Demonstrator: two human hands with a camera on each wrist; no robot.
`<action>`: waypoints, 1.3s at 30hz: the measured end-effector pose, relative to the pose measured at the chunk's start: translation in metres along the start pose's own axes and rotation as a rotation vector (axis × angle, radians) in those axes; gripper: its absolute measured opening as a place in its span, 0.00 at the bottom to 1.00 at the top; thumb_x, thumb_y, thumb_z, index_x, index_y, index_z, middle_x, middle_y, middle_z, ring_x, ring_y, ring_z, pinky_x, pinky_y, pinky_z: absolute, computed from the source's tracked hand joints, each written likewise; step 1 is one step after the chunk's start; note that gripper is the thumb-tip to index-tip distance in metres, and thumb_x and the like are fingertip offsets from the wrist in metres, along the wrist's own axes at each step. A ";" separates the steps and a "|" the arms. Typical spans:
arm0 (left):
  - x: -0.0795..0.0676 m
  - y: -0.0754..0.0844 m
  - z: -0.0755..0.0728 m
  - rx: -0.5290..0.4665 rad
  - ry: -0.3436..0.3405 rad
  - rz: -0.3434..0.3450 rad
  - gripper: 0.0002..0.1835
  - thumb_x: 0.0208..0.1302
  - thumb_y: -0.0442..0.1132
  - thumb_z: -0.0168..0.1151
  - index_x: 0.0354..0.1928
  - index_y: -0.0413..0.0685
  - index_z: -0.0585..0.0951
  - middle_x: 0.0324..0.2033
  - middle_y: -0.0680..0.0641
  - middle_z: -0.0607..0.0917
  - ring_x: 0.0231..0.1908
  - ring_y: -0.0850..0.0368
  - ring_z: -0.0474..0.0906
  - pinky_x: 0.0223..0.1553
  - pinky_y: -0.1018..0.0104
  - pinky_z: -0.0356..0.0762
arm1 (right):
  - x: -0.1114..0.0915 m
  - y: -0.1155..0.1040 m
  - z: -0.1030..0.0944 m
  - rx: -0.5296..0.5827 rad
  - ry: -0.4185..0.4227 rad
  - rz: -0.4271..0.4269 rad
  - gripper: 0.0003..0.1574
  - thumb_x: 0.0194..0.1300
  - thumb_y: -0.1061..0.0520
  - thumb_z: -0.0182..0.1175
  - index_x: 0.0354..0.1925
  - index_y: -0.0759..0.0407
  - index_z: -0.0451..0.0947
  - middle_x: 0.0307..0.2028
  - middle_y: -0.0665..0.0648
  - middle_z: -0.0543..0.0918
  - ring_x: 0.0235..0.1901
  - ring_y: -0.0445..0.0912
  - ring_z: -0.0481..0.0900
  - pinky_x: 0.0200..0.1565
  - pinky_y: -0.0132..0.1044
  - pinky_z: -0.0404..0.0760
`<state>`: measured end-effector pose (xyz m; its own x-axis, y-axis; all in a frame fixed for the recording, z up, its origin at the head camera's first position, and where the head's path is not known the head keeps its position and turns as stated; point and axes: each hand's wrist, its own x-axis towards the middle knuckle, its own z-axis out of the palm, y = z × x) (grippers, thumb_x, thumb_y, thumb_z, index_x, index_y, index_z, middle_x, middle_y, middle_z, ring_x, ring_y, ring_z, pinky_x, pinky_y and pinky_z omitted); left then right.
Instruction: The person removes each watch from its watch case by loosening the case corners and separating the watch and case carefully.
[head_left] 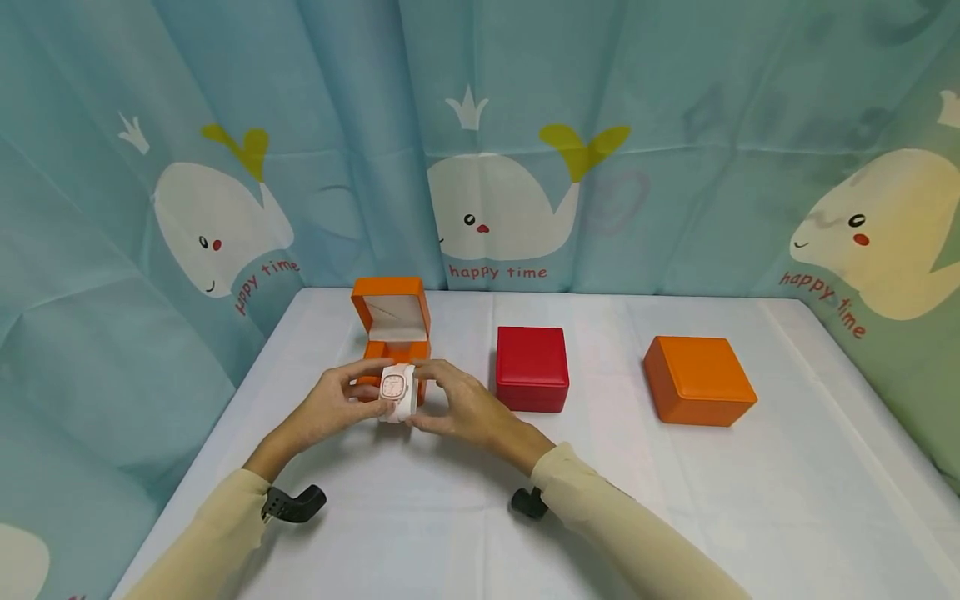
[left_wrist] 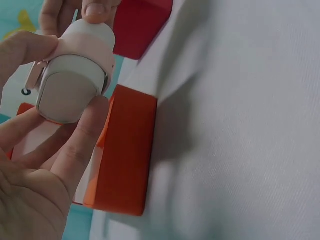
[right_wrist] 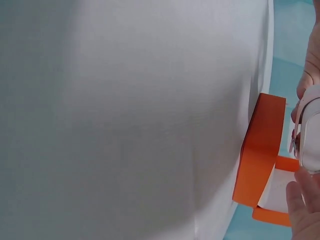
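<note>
A wristwatch (head_left: 393,387) with a pale dial and light pink strap is wrapped round a white cushion (left_wrist: 69,97). Both hands hold it up in front of an open orange watch box (head_left: 397,286). From the left, the left hand (head_left: 341,398) grips it, thumb below and fingers above. The right hand (head_left: 463,407) pinches it from the other side; in the left wrist view its thumb lies on the cushion's far end. The box's lid stands raised, showing a white lining, and the hands partly hide its base.
A closed red box (head_left: 532,368) stands right of the open one, and a closed orange box (head_left: 700,380) sits farther right. All rest on a white-covered table (head_left: 637,517). Behind hangs a blue curtain (head_left: 360,100) with whale prints.
</note>
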<state>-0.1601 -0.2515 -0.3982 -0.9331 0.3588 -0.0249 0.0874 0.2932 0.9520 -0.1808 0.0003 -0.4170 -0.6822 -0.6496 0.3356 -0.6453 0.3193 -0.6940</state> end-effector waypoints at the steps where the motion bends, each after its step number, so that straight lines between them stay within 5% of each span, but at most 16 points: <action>1: -0.001 0.000 0.001 -0.002 -0.002 0.001 0.37 0.63 0.32 0.72 0.72 0.31 0.66 0.59 0.31 0.75 0.47 0.47 0.83 0.43 0.64 0.84 | -0.001 0.000 0.000 0.008 -0.001 -0.003 0.36 0.62 0.53 0.74 0.65 0.57 0.72 0.66 0.52 0.73 0.63 0.44 0.72 0.62 0.36 0.73; 8: -0.006 0.000 0.007 -0.001 -0.003 -0.003 0.36 0.64 0.34 0.72 0.71 0.32 0.68 0.53 0.32 0.80 0.44 0.49 0.84 0.42 0.65 0.84 | -0.008 -0.001 0.001 0.018 0.003 -0.045 0.43 0.59 0.55 0.76 0.68 0.59 0.69 0.67 0.55 0.72 0.60 0.47 0.73 0.60 0.36 0.75; 26: -0.021 0.008 0.029 -0.068 -0.050 -0.002 0.36 0.66 0.35 0.71 0.71 0.34 0.66 0.62 0.33 0.73 0.52 0.44 0.82 0.45 0.62 0.84 | -0.025 -0.012 0.000 0.071 -0.015 0.052 0.46 0.56 0.54 0.78 0.69 0.60 0.69 0.65 0.54 0.75 0.55 0.48 0.79 0.57 0.38 0.78; 39: -0.032 0.014 0.058 -0.121 -0.019 -0.005 0.35 0.65 0.33 0.70 0.71 0.34 0.67 0.64 0.33 0.68 0.47 0.48 0.83 0.45 0.65 0.83 | -0.045 -0.011 -0.004 0.148 0.023 0.025 0.43 0.52 0.56 0.79 0.64 0.59 0.73 0.58 0.51 0.78 0.51 0.44 0.80 0.55 0.34 0.79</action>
<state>-0.1091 -0.2076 -0.4013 -0.9266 0.3745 -0.0343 0.0389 0.1863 0.9817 -0.1438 0.0286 -0.4220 -0.7063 -0.6260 0.3305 -0.5714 0.2285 -0.7882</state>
